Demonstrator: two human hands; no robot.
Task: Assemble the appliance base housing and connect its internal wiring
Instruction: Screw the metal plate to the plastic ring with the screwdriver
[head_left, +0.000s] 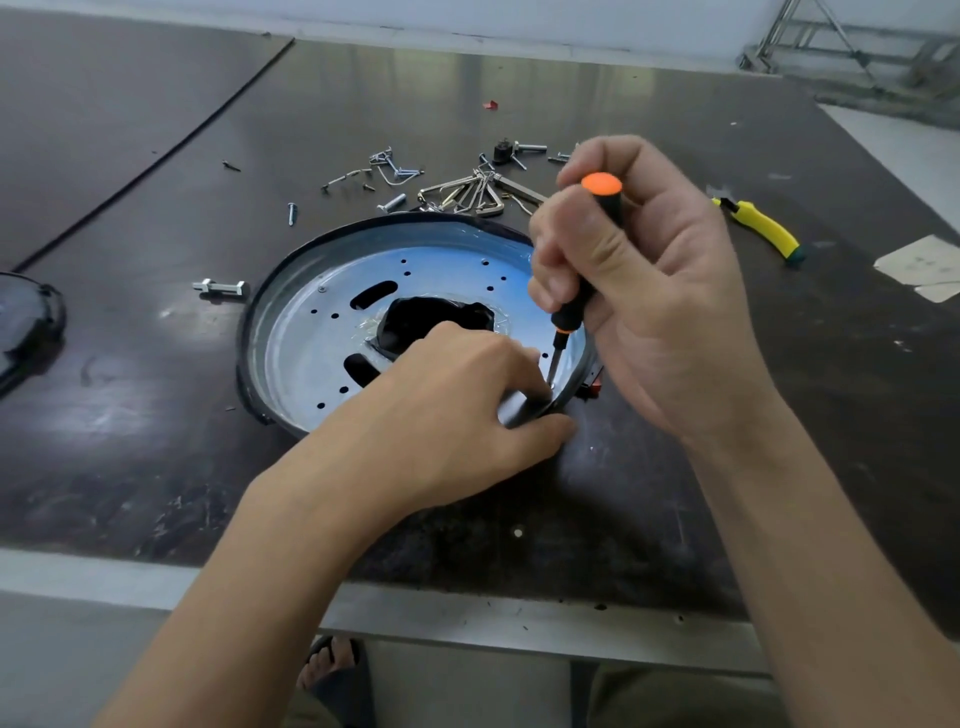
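The round appliance base housing, a shiny metal plate with several holes inside a dark rim, lies flat on the table. A black opening ringed with clear tape sits at its centre. My right hand grips a black screwdriver with an orange cap, held nearly upright. Its tip meets the plate at the near right rim. My left hand pinches that rim just beside the tip, thumb outside and fingers inside. The screw under the tip is hidden.
Loose screws and a ring of hex keys lie behind the housing. A small metal bracket sits to its left, a dark cover at the far left edge. A yellow utility knife lies right.
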